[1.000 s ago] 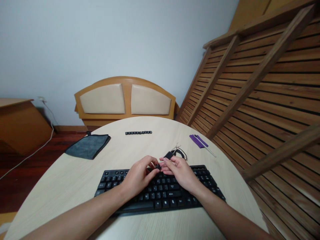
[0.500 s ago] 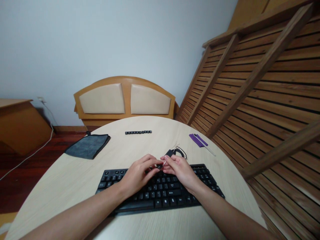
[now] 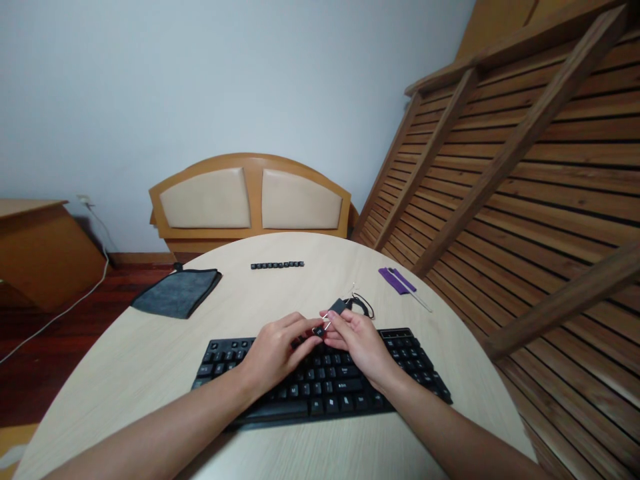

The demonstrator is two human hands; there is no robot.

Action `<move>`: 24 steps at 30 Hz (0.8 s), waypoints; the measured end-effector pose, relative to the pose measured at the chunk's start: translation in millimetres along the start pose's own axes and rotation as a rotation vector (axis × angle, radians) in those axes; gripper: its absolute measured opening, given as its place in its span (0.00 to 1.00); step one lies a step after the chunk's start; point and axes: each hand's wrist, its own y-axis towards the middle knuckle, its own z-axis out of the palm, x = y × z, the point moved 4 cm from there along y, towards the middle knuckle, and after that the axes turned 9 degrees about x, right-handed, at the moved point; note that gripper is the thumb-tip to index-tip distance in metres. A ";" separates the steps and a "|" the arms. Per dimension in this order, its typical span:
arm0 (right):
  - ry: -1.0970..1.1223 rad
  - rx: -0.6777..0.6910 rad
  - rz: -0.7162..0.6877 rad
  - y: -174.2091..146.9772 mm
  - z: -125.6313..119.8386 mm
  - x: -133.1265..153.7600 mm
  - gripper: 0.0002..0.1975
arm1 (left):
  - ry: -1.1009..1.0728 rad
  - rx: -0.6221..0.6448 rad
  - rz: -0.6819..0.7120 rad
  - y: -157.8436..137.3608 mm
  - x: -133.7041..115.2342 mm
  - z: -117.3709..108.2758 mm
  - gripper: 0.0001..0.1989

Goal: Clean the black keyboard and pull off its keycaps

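Observation:
A black full-size keyboard (image 3: 327,388) lies on the table under my hands. Above its back rows my left hand (image 3: 273,347) pinches a small black keycap (image 3: 319,331) between thumb and fingers. My right hand (image 3: 361,343) is closed on a keycap puller (image 3: 339,307) with a black handle and thin wire prongs. The prongs point toward the keycap, and their tips are at it; whether they still grip it I cannot tell. My fingers hide part of the keyboard's top row.
Farther back on the pale round table (image 3: 235,293) is a straight row of loose keycaps (image 3: 277,265). A grey cloth pouch (image 3: 176,293) lies at the left. On the right are a purple cloth (image 3: 397,281), a thin brush-like stick (image 3: 417,300) and a coiled black cable (image 3: 363,305).
The keycap between my hands has turned so its top shows more clearly. The puller's handle and prongs stand out more. Both hands stay in nearly the same place.

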 end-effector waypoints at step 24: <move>-0.137 0.042 0.001 1.5 -5.0 12.8 0.32 | 0.436 -0.009 -0.196 96.3 73.7 -41.8 0.10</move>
